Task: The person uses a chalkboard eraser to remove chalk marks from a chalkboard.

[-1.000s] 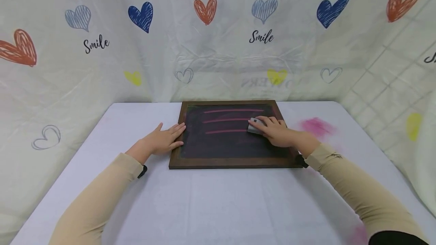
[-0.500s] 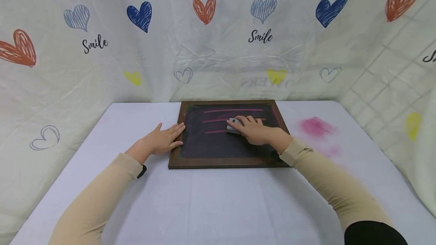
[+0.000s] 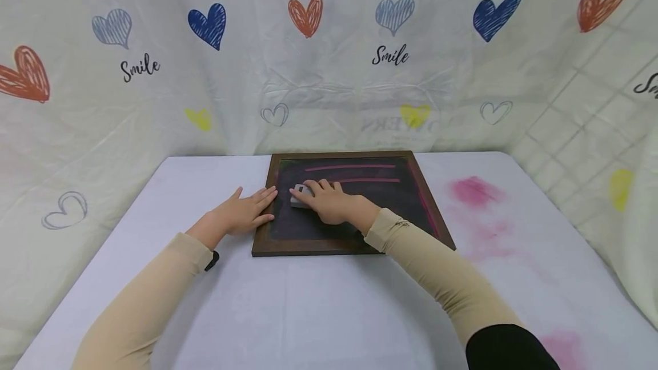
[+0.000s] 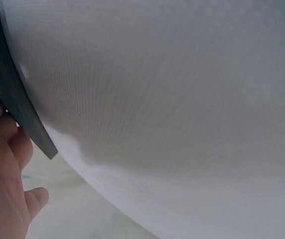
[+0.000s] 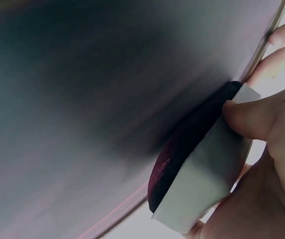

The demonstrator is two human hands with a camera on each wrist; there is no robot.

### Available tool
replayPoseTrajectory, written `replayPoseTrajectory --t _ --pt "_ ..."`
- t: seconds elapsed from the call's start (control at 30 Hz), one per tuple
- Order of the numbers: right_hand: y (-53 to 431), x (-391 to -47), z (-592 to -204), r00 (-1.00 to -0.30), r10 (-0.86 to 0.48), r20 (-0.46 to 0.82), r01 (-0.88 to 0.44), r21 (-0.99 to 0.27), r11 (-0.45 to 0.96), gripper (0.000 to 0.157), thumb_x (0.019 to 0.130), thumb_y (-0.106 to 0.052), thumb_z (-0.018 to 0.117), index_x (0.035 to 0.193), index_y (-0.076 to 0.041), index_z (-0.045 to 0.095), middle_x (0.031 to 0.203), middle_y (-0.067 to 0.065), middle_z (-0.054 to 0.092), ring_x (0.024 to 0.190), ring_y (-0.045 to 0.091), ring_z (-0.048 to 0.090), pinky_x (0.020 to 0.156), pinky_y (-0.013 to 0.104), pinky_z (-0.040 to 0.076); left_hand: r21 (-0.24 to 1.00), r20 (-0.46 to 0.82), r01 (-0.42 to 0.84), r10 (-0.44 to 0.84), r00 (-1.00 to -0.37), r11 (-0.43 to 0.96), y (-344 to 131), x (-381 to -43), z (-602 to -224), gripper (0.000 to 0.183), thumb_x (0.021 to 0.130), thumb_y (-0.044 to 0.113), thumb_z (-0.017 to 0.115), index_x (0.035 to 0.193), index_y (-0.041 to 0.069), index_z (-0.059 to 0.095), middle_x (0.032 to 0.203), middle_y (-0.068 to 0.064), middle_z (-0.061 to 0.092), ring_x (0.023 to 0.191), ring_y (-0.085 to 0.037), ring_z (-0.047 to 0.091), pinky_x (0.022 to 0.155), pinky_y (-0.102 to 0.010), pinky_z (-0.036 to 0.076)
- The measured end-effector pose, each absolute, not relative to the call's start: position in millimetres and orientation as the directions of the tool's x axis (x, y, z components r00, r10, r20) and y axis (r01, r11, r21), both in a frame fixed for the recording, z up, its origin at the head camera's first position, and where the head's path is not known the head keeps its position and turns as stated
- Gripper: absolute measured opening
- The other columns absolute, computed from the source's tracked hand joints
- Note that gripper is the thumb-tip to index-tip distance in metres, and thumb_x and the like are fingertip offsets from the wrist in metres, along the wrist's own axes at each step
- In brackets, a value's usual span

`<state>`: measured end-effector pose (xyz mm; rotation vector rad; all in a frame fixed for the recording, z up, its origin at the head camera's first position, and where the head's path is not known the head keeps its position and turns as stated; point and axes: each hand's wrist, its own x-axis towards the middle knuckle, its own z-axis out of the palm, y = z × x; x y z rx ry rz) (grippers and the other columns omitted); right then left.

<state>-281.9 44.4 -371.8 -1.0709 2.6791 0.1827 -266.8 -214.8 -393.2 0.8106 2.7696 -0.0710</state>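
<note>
A chalkboard (image 3: 401, 198) with a brown wooden frame lies on the table. Two pink chalk lines (image 3: 354, 167) cross its upper half, the lower one partly covered by the right hand. My right hand (image 3: 331, 204) grips a grey chalkboard eraser (image 3: 296, 202) near the board's left side. In the right wrist view the eraser's dark felt (image 5: 182, 149), stained pink, faces the board, and the thumb presses along its pale back. With fingers spread and straight, my left hand (image 3: 241, 213) rests at the frame's left edge; in the left wrist view its fingertips meet the frame (image 4: 23, 109).
Pink chalk smudges (image 3: 475, 192) mark the white tablecloth (image 3: 308, 313) to the right of the board. Behind the table hangs a pale curtain (image 3: 339, 113) printed with hearts. The right sleeve (image 3: 437, 267) passes over the board's front edge.
My right hand has swept the eraser leftward across the board, and the lowest pink line is gone from view. The left hand has stayed at the frame.
</note>
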Motion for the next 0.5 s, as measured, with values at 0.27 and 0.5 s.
replayPoseTrajectory --t 0.27,0.5 --pt "46 -287 -369 -0.654 -0.709 -0.265 -0.734 -0.003 0.679 0.073 0.109 -0.007 0.046 0.167 -0.035 0.011 0.167 0.01 0.018 0.147 0.034 0.029 0.115 0.056 0.032 0.031 -0.253 0.538 0.527 -0.811 0.842 -216 -267 -394 0.073 0.11 0.048 0.039 0.165 0.005 0.016 0.17 -0.013 0.015 0.154 -0.03 0.021 0.118 -0.069 0.007" --pt "94 -301 -365 -0.621 -0.732 -0.279 -0.742 -0.091 0.664 0.073 0.108 -0.003 0.046 0.166 -0.033 0.016 0.167 0.016 0.017 0.145 0.04 0.031 0.113 0.06 0.033 0.043 -0.246 0.542 0.535 -0.808 0.839 -218 -267 -394 0.073 0.111 0.048 0.037 0.165 0.005 0.016 0.17 -0.013 0.014 0.154 -0.03 0.02 0.118 -0.069 0.007"
